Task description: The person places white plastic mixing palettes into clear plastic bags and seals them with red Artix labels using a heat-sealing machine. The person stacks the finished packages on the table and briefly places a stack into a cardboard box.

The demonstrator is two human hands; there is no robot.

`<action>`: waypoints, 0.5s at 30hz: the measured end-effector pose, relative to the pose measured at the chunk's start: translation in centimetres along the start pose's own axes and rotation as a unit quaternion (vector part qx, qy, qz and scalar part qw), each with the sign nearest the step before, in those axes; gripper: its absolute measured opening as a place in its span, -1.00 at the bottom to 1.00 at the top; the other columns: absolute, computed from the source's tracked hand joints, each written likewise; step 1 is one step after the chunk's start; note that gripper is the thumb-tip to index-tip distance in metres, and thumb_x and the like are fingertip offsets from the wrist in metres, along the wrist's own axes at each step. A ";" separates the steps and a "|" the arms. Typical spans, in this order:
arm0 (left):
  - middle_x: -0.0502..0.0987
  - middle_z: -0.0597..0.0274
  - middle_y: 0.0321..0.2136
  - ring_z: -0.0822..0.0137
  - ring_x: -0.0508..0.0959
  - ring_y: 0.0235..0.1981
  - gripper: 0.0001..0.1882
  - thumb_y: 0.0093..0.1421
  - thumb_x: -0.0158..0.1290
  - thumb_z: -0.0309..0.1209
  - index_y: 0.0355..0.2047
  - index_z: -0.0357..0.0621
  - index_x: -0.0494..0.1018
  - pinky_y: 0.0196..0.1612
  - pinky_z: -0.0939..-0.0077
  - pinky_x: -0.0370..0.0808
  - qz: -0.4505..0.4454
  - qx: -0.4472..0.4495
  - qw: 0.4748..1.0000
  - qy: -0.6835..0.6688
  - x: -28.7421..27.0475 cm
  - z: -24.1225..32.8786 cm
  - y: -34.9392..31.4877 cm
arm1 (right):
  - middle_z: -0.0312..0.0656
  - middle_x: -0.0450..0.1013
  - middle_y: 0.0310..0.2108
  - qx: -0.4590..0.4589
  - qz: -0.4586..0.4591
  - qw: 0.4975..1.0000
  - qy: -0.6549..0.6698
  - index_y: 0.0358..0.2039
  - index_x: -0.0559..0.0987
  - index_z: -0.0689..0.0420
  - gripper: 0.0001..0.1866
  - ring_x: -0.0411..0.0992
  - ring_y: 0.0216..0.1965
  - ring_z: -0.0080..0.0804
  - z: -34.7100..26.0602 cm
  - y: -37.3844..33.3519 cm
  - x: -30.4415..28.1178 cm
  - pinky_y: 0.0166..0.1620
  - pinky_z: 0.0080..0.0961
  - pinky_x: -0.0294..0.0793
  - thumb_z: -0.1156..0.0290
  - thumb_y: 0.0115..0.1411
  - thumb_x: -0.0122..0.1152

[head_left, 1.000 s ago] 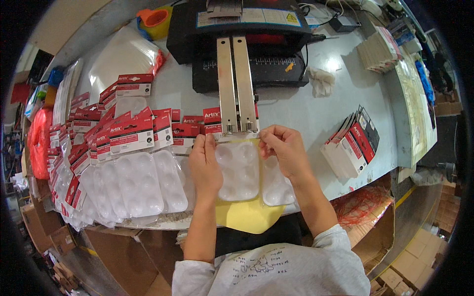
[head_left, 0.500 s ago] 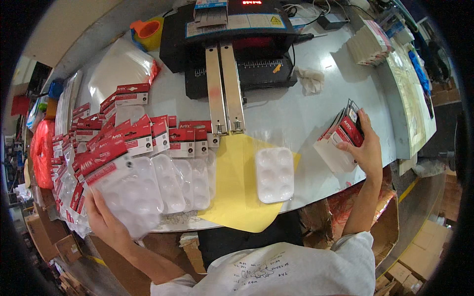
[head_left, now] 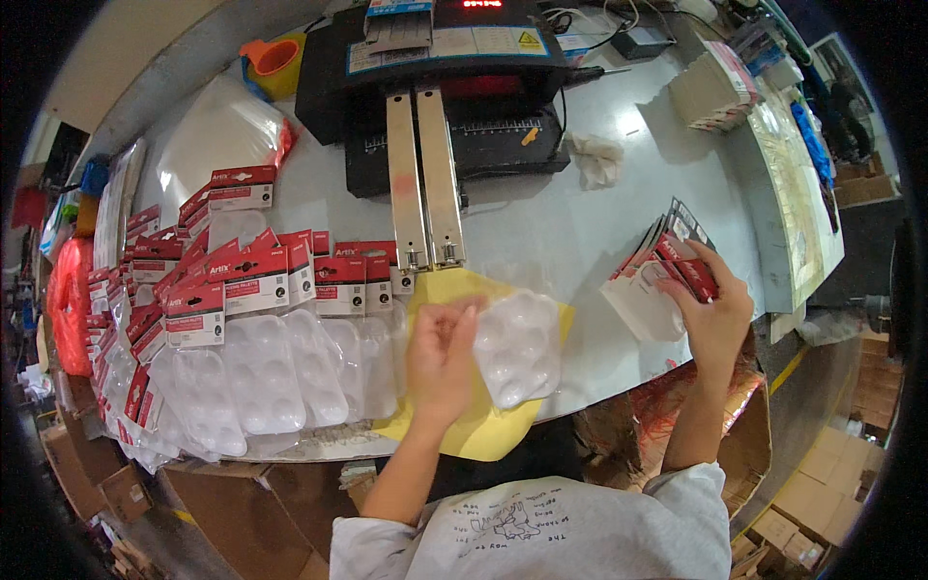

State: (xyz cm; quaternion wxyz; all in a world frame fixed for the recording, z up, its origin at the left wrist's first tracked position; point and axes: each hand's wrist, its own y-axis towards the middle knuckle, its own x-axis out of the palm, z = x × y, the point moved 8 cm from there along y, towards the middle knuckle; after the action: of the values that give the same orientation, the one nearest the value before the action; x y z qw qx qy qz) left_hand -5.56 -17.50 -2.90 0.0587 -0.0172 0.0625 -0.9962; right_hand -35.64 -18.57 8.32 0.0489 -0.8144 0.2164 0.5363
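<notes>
A white paint palette [head_left: 520,350] with round wells lies slightly tilted over a yellow sheet [head_left: 474,425] at the middle front. My left hand [head_left: 443,360], somewhat blurred, is at the palette's upper left edge with its fingers curled in and pinching there. On the right, my right hand [head_left: 713,302] grips a fanned stack of red and white header cards [head_left: 646,290] resting on the table. Left of the yellow sheet, several bagged palettes [head_left: 263,372] overlap in a row under their red and white cards.
A black machine [head_left: 445,58] with two metal rails [head_left: 423,184] stands at the back centre. Clear plastic bags [head_left: 217,140] and an orange cup [head_left: 271,58] lie back left. A crumpled tissue [head_left: 597,159] and another card stack [head_left: 713,87] are to the right.
My left hand has put down a bagged palette on the left pile and moved right to the palette on the yellow sheet, which now tilts. My right hand stays on the cards.
</notes>
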 end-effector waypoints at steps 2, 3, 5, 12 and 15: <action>0.55 0.04 -0.26 0.45 0.49 -0.37 -0.92 0.19 0.00 -0.50 -0.34 -0.18 0.31 -0.27 0.61 0.39 -0.055 -0.144 0.967 -0.203 -0.7 0.4 -1.6 | -0.16 0.54 -0.40 -0.031 -0.117 0.964 0.238 -0.10 0.49 0.14 -0.41 0.47 -0.37 -0.23 -3.3 -1.5 1.2 -0.21 -0.44 0.44 0.25 -0.19 0.45; 0.58 0.10 -0.33 0.54 0.48 -0.39 -0.93 0.21 -0.03 -0.53 -0.29 -0.21 0.34 -0.26 0.72 0.38 -0.076 -0.135 0.965 -0.209 -0.9 1.5 -2.4 | -0.13 0.53 -0.42 -0.089 -0.165 0.943 0.276 -0.12 0.49 0.16 -0.43 0.48 -0.37 -0.20 -5.8 -2.4 1.6 -0.24 -0.43 0.44 0.24 -0.16 0.43; 0.58 0.12 -0.36 0.56 0.49 -0.39 -0.90 0.21 -0.01 -0.52 -0.28 -0.26 0.39 -0.28 0.74 0.38 -0.072 -0.149 0.977 -0.137 -1.8 2.4 -3.8 | -0.05 0.50 -0.45 -0.179 -0.272 0.901 0.286 -0.19 0.48 0.20 -0.49 0.47 -0.40 -0.10 -10.3 -4.2 3.6 -0.29 -0.38 0.44 0.19 -0.10 0.38; 0.49 0.36 -0.65 0.66 0.34 -0.60 -0.85 0.18 0.07 -0.42 -0.36 -0.29 0.49 -0.51 0.74 0.29 -0.074 -0.129 0.988 0.048 -3.5 2.3 -5.2 | -0.06 0.41 -0.61 -0.232 -0.427 0.855 0.183 -0.39 0.50 0.23 -0.59 0.33 -0.62 -0.15 -14.9 -6.5 9.7 -0.51 -0.48 0.32 0.19 -0.12 0.41; 0.41 0.39 -0.72 0.67 0.26 -0.65 -0.85 0.18 0.08 -0.42 -0.39 -0.28 0.49 -0.58 0.72 0.23 -0.068 -0.134 0.987 0.063 -3.8 1.8 -5.1 | -0.08 0.40 -0.64 -0.240 -0.433 0.843 0.211 -0.45 0.50 0.21 -0.62 0.29 -0.66 -0.18 -15.2 -7.0 9.7 -0.55 -0.44 0.28 0.19 -0.11 0.41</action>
State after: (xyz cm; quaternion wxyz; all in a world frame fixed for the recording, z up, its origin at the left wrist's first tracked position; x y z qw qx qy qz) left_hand -2.34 -12.24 -0.60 -0.0155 0.0332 0.1981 -0.9795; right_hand -16.69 -19.89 4.95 0.0319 -0.9051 -0.2888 0.3106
